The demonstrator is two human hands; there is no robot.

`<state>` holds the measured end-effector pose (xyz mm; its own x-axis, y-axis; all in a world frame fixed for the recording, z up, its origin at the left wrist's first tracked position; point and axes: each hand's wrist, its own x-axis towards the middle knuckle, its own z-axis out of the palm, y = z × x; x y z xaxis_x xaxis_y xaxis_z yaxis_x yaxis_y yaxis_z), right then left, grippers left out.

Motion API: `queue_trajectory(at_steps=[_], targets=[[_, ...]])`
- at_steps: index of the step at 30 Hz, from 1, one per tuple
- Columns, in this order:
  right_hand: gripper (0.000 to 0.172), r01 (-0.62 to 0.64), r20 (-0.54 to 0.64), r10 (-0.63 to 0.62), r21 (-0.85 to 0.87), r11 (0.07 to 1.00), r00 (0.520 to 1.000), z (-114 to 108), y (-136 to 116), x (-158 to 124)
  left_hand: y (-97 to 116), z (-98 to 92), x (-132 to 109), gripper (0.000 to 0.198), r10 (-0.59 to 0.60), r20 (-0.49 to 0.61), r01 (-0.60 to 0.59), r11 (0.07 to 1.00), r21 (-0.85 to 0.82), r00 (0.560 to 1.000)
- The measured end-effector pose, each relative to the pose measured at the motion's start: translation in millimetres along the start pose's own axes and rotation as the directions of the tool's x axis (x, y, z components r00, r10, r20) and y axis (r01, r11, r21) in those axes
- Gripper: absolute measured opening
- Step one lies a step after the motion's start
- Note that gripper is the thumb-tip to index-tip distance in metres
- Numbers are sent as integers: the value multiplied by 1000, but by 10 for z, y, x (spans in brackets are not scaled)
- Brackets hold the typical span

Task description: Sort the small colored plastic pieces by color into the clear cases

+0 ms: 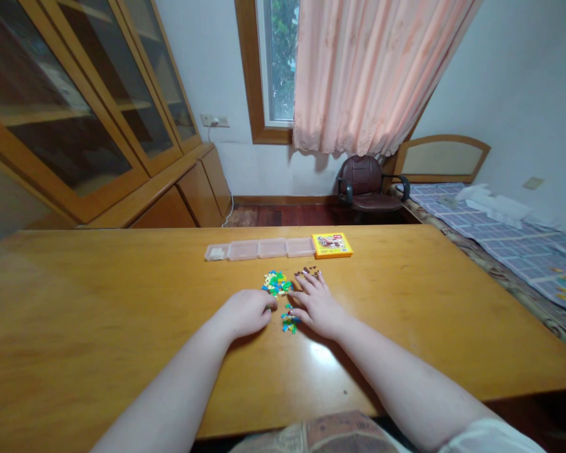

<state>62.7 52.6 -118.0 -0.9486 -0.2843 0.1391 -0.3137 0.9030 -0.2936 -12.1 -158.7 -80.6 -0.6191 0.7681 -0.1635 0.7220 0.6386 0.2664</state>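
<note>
My left hand [249, 312] rests at the near left edge of a mixed pile of small green, blue, yellow and white plastic pieces [275, 283]. Its fingers are curled together, and whatever is between them is hidden. With fingers spread flat, my right hand [318, 306] lies on the table just right of that pile. A few small brown pieces [312, 269] are scattered by its fingertips. A second, smaller heap of blue, green and yellow pieces [289, 323] sits beside my right thumb, between the two hands.
Behind the piles, several shallow clear trays [272, 247] stand in a row, the leftmost holding something pale. A yellow box [332, 245] adjoins them on the right. All lie on a wooden table [99, 302]. Beyond are a brown chair [364, 179] and a bed [495, 233].
</note>
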Motion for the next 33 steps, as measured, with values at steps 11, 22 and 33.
queue_trajectory(at_steps=[11, 22, 33], targets=[[56, 135, 48, -138, 49, 990, 989, -17, -59, 1, -72, 47, 67, 26, -35, -88, 41, 997, 61, 996], [51, 114, 78, -126, 142, 983, 989, -34, -75, 8, -125, 178, 150, 13, -50, -93, 48, 998, -33, 994], [51, 141, 78, -150, 116, 983, 986, -32, -80, 14, -131, 126, 125, 17, 34, -82, -42, 995, -94, 996]])
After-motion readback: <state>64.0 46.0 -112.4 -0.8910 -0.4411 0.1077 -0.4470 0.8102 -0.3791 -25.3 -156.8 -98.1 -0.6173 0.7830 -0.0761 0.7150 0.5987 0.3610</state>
